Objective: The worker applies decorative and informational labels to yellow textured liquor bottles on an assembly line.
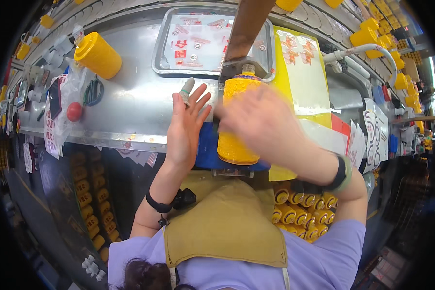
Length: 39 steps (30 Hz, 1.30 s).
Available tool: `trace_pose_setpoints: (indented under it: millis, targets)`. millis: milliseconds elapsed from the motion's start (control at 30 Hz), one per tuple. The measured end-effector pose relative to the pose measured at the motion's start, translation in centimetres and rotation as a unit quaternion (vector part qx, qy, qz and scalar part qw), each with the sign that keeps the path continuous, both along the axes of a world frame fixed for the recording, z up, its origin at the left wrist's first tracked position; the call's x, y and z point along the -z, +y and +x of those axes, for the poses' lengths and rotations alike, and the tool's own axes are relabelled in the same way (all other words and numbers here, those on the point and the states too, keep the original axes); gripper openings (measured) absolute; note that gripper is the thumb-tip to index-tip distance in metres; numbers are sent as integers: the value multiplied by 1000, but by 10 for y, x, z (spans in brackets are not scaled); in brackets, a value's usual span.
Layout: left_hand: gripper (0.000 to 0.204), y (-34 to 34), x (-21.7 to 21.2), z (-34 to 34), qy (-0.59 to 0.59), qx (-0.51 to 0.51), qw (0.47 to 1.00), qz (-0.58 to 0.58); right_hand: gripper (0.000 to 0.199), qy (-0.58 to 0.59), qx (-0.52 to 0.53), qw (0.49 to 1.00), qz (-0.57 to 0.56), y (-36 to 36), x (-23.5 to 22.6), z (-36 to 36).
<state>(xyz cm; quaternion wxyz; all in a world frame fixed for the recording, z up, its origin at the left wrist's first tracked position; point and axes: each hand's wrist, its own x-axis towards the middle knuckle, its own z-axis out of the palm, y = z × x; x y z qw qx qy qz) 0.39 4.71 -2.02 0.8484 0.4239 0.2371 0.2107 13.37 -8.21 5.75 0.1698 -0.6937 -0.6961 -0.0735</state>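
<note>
Your left hand is wide open beside the yellow bottle, a pale cot on one finger. The bottle sits before you over the blue mat, neck toward the tray. Your right hand blurs across it; I cannot tell whether it grips.

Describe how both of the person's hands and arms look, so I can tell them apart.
Both arms wear short lilac sleeves. The left hand has a grey cover on one finger and a black wristband. The right hand is blurred, so finger details can't be made out; its wrist carries a dark band and a pale green bangle.
</note>
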Motion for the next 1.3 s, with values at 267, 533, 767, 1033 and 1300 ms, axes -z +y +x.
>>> trace_pose_setpoints:
  millis: [267,533,767,1033,1300]
  targets:
    - [73,-5,3,-4,21,48,998,19,26,-7,-100,990,101,-28,16,15]
    - [80,-24,23,-14,-27,-6,904,426,19,39,139,965,221,-29,29,58]
    - [121,-44,24,-18,3,-6,782,623,21,70,-102,977,172,-79,42,8]
    - [126,-35,43,-24,-19,51,904,424,20,70,-76,972,209,-80,46,-10]
    - [112,-19,8,-20,22,81,762,642,31,323,176,871,325,-91,56,-8]
